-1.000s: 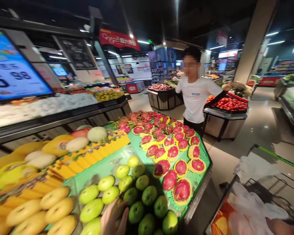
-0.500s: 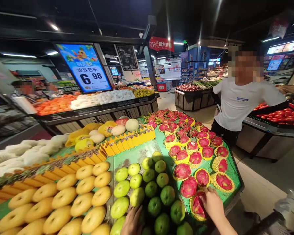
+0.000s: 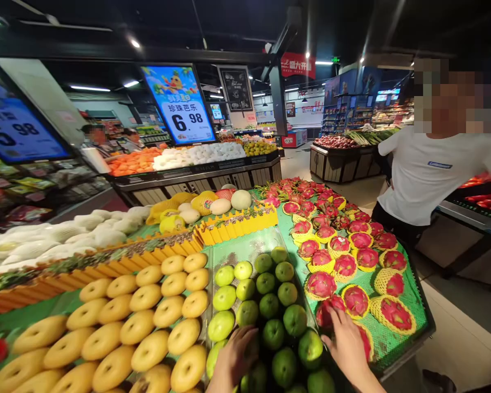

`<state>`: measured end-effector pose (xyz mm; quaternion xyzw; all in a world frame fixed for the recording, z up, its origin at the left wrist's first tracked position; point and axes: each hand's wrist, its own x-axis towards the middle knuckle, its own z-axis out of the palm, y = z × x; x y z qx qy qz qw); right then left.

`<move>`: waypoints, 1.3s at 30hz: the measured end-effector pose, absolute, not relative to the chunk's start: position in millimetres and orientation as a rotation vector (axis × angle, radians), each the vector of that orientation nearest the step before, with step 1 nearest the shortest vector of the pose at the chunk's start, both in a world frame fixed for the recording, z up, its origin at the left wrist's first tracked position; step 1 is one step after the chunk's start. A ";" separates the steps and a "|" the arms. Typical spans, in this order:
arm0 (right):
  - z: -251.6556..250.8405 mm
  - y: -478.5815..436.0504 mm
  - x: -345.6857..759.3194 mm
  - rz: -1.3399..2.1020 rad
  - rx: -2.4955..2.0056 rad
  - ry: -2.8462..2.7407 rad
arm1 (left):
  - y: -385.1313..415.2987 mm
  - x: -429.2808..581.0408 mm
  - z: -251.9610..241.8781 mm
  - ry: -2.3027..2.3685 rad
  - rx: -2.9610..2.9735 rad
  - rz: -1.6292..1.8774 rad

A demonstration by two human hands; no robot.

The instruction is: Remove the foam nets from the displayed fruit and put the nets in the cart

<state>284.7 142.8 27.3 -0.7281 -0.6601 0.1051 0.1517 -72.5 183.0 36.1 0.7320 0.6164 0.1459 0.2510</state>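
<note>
At your far left, two large price screens [image 3: 183,106] face you, and below them spread roughly two dozen tan Asian pears [image 3: 149,351], some cut off by the lower edge, so no exact count holds. Next, your left hand [image 3: 238,349] lies over the green apple-like fruits [image 3: 273,334], about twenty in sight; its fingers are bent, but you hide what is under the palm, so I cannot tell whether they grasp one. Those fruits are round and packed close, so a sideways push there could roll several into each other and bruise them. Further right, your right hand [image 3: 346,338] has its thumb apart from the fingers, whose tips meet one red dragon fruit [image 3: 324,315] at the near end of the green mat [image 3: 393,344]; whether they grip or only touch, I cannot tell. Squeezing hard could dent its skin or snap scales, and your wrist could nudge the one netted dragon fruit [image 3: 366,341] partly behind it. The other dragon fruits [image 3: 355,301] crowd too tightly to count. At far right stands one person in a white T-shirt [image 3: 429,174].
</note>
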 end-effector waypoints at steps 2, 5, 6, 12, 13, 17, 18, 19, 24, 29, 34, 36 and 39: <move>47.6 163.6 254.2 0.410 -1.869 -2.011 | 198.4 -70.1 65.8 1.595 2.004 0.420; 67.3 194.8 212.7 0.549 -1.830 -2.095 | 223.4 -53.8 102.3 1.559 2.061 0.536; 69.7 202.8 202.4 0.574 -1.873 -2.104 | 229.1 -44.3 109.2 1.522 2.091 0.549; 55.0 214.5 186.9 0.622 -1.991 -2.061 | 218.2 7.1 85.1 1.400 2.255 0.196; 51.2 213.1 190.0 0.622 -1.999 -2.042 | 213.3 8.4 75.8 1.454 2.255 0.155; 41.7 210.9 207.9 0.695 -1.891 -2.053 | 200.6 -3.1 49.2 1.534 2.230 0.040; 40.7 211.5 212.8 0.726 -1.820 -2.080 | 199.6 -7.5 46.2 1.512 2.232 0.029; 40.1 212.6 217.5 0.756 -1.745 -2.106 | 199.1 -11.6 44.4 1.481 2.239 0.027; 41.6 219.2 232.5 0.873 -1.559 -2.125 | 200.7 -24.8 44.4 1.349 2.281 0.114; 46.7 221.7 232.5 0.916 -1.641 -2.104 | 210.4 -27.8 49.6 1.332 2.177 0.366; 43.4 212.5 220.6 0.886 -1.861 -2.077 | 220.8 -18.6 44.8 1.583 2.086 0.745; 37.7 203.4 215.4 0.825 -1.917 -2.008 | 216.9 -8.8 35.8 1.627 2.095 0.821; 26.2 184.8 214.1 0.742 -1.905 -1.916 | 201.8 9.0 18.4 1.501 2.183 0.823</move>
